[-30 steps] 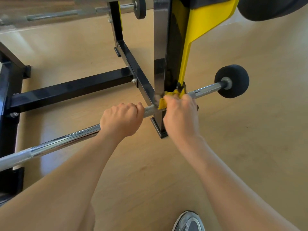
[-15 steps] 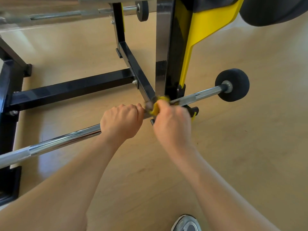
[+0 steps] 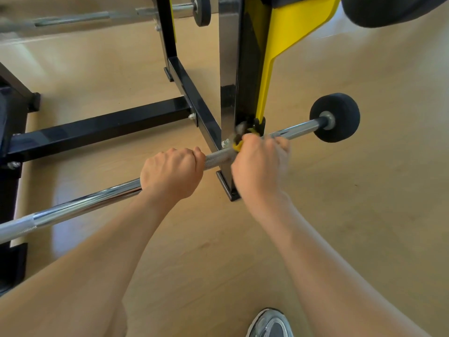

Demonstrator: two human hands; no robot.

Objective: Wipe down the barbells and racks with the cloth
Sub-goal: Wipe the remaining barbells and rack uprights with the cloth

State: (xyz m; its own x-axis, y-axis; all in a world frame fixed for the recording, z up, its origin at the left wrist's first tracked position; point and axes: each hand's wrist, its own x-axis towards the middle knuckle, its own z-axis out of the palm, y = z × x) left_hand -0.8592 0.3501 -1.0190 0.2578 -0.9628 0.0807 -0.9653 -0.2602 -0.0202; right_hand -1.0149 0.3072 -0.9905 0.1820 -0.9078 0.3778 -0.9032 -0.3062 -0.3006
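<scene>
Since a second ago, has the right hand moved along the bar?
Yes. The right hand slid inward, then back outward, ending beside the black upright again.

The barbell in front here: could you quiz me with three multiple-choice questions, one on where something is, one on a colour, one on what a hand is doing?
1. Where does the left hand hold the barbell?
A. at the end disc
B. just left of the black rack upright
C. nowhere

2. What colour is the cloth?
A. yellow
B. blue
C. white

3. What is the right hand doing?
A. hanging open
B. resting on the floor
C. closed on the cloth against the bar

Answers:
1. B: its fist wraps the bar beside the rack upright.
2. A: a yellow fold shows at the fingers.
3. C: its grip bunches the cloth where bar meets upright.
</scene>
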